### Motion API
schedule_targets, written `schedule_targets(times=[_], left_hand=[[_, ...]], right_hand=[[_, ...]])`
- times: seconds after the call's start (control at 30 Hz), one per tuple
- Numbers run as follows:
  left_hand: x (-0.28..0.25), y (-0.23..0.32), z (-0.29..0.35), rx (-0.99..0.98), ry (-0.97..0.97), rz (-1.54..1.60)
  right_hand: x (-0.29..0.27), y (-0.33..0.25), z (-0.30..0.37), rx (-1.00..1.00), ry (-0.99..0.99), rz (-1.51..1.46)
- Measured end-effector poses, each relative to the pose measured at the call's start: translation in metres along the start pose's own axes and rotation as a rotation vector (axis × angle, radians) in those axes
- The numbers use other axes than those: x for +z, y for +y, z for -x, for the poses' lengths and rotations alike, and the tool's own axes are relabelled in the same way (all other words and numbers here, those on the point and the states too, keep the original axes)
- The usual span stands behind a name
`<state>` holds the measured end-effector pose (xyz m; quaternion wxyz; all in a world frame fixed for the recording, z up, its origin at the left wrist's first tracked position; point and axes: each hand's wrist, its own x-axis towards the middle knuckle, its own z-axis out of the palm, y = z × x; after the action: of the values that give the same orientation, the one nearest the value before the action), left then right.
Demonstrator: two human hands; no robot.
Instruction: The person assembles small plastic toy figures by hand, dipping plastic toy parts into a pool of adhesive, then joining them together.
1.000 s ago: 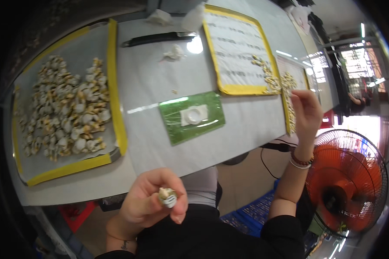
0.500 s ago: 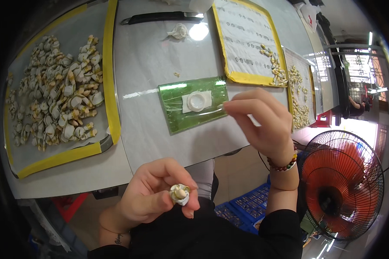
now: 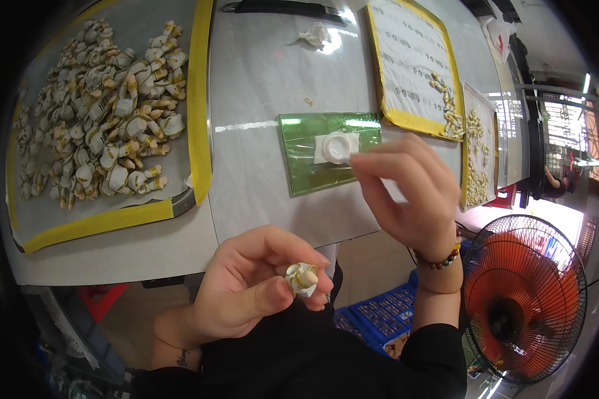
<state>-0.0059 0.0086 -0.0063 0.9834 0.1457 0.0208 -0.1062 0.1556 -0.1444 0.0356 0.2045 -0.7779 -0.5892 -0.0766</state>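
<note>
My left hand (image 3: pixel 249 276) is closed, pinching a small white figurine piece (image 3: pixel 303 279) with gold trim and a beige rounded tip between thumb and fingers, in front of my body. My right hand (image 3: pixel 412 193) is raised over the table's front edge, with thumb and forefinger pressed together. Whatever may be between those fingertips is too small to make out. They are at the right side of a small round white dish (image 3: pixel 337 147). Under the dish lies a square of white paper or cloth (image 3: pixel 321 154), on a glossy green slab (image 3: pixel 299 169).
At the left, a yellow-taped tray (image 3: pixel 199 133) carries a heap of similar white pieces. Yellow-edged trays (image 3: pixel 412 120) with small beige pieces lie at the right. A crumpled tissue (image 3: pixel 316 34) and a black bar-shaped thing (image 3: pixel 279 6) are farther back. An orange fan (image 3: pixel 526 299) stands right.
The view has shifted, so the table things appear farther right. My right fingertips are now nearer the white dish. The figurine piece, still in my left hand, is tilted more to the right.
</note>
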Motion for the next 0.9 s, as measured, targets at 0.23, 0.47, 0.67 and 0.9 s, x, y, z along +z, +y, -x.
schedule_targets(times=[0.23, 0.47, 0.67, 0.9], left_hand=[[-0.001, -0.002, -0.002, -0.009, 0.031, 0.001], [0.004, -0.004, -0.004, -0.012, 0.055, -0.008], [0.001, -0.004, -0.003, -0.032, 0.039, 0.009], [0.013, -0.007, -0.002, 0.066, 0.146, -0.175]], right_hand=[[-0.008, -0.049, 0.008, 0.137, 0.343, -0.535], [-0.009, -0.050, 0.002, 0.000, 0.319, -0.484], [-0.006, -0.049, 0.004, -0.047, 0.327, -0.481], [0.001, -0.052, 0.007, -0.021, 0.367, -0.529]])
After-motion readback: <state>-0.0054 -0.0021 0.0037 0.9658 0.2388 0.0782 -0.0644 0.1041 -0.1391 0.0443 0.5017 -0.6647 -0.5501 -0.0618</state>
